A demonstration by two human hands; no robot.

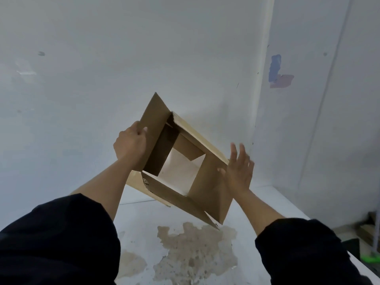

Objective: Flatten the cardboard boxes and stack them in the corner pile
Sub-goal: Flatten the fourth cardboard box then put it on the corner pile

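Cardboard: one box [181, 161]; left hand [130, 144] grips; right hand [239, 171] flat.

A pale wall [123, 58] fills the upper left and centre of the frame, marked by a dark smudge [41, 53] at upper left and a faint tape scrap [26, 72] below it. A second wall [308, 140] meets it at a corner right of centre. On that wall, at upper right, sits a blue patch [275, 67] touching a pinkish patch [282, 81] just below it. A white surface [267, 202] spreads across the lower frame, bearing a large brownish stain [195, 251] at bottom centre and a smaller stain [131, 264] to its left. At the lower right edge lie blurred items, among them something bright green [372, 259].
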